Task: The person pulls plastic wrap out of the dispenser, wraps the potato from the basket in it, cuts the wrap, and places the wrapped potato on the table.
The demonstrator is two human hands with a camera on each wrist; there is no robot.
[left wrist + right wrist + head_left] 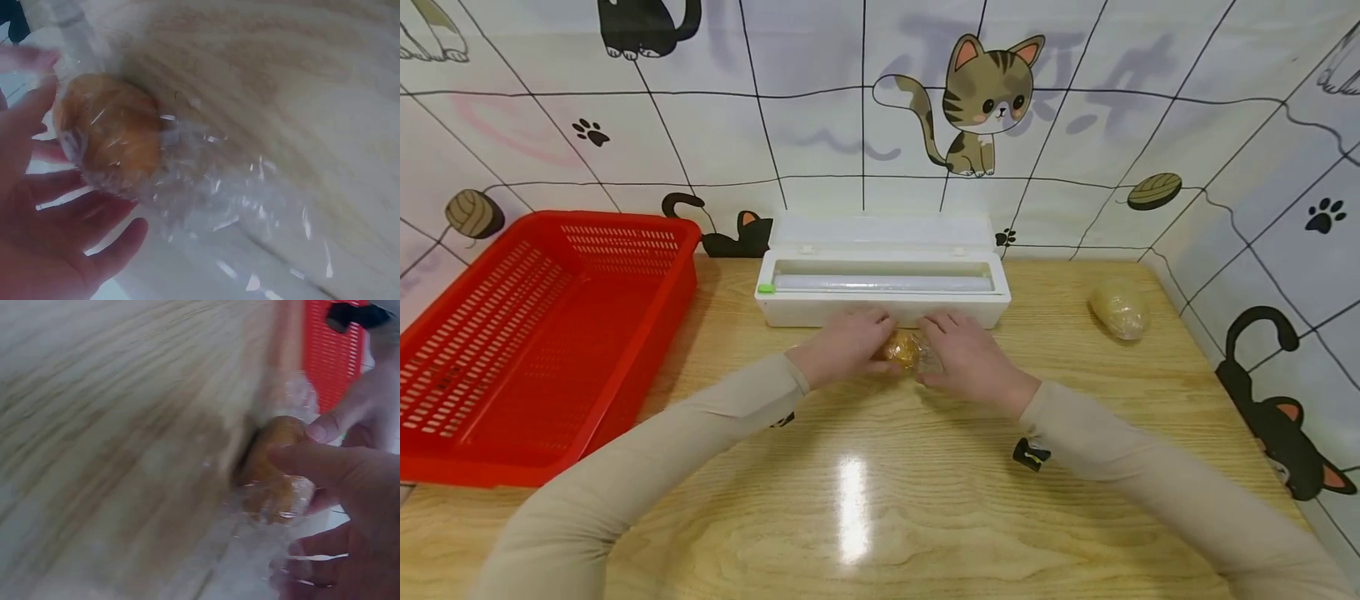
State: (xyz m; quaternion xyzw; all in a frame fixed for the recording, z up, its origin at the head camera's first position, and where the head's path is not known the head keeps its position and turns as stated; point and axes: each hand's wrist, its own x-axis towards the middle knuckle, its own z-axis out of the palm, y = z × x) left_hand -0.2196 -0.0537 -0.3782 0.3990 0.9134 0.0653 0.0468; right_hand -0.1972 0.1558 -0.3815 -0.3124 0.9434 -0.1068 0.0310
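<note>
A round orange-brown item (pixel 901 349), loosely wrapped in clear film, lies on the table between both hands; its kind is unclear. From the left side my left hand (pixel 846 345) holds it, fingers bent around the wrapped item (pixel 109 131). On the opposite side my right hand (pixel 973 363) holds it too. The right thumb lies on the wrapped item (pixel 275 465), while the other fingers touch the film beside it. A loose tail of clear film (pixel 219 194) spreads out from the item. Right behind the hands stands a white cling film dispenser (pixel 880 312), lid raised, film roll inside.
At the left stands a red plastic basket (pixel 673 275) with slotted walls. Another film-wrapped item, pale yellow and rounded (pixel 1120 308), lies on the wooden table (pixel 955 517) at the right. A cat-patterned sheet (pixel 820 125) covers the walls behind and to the right.
</note>
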